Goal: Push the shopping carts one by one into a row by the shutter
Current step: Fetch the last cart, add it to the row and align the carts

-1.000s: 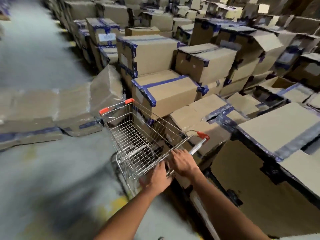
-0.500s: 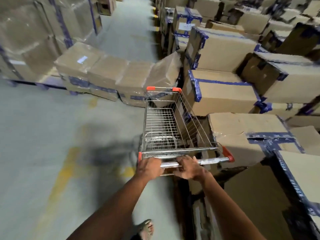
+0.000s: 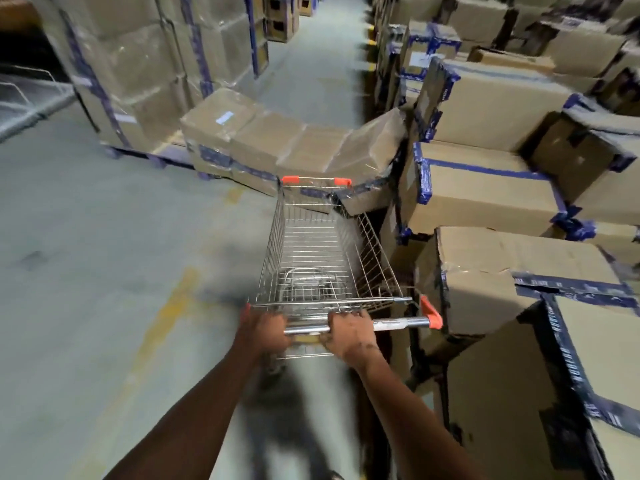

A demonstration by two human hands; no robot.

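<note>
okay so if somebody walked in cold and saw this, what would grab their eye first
Probably the empty wire shopping cart at centre, with the left hand and right hand gripping its handle bar. Next, the taped cardboard boxes stacked close along its right side and ahead.

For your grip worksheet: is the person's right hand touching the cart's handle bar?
Touching. The head view shows the right hand wrapped over the shopping cart's handle bar.

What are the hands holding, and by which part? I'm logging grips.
Both the left hand and right hand grip the shopping cart by its metal handle bar.
</note>
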